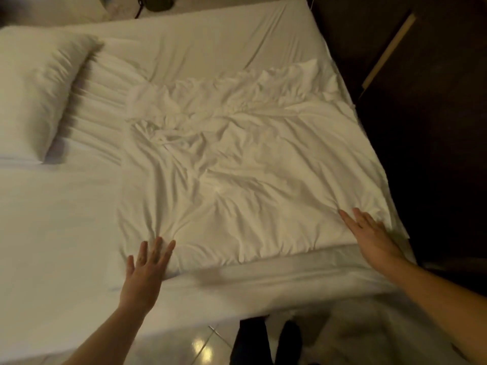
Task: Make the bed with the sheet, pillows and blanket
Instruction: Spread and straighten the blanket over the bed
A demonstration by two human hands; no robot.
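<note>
Seen from the head camera, looking down over the long side of the bed: my left hand (147,264) lies flat on the near left corner of the blanket (250,180). Its fingers are straight and spread, gripping nothing, and the cloth puckers into small folds around the fingertips. My right hand (371,233) rests on the near right corner of the same blanket. Its fingers are also straight and slightly fanned, palm down, closed on nothing, with creases radiating from where they touch.

The blanket is white and heavily wrinkled (most of all along its far edge, where it bunches into a ridge). It covers the right part of the mattress, its near edge just short of the mattress edge in front of me.

The sheet (66,219) is stretched over the mattress under the blanket and shows bare on the left and at the far end, fairly smooth except for some ripples beside the pillow (39,88). That pillow lies at the left of the bed, well apart from the blanket.

Below the mattress edge are glossy floor tiles (200,343) and my dark trouser legs (250,338). To the right of the bed it is too dark to make anything out.
</note>
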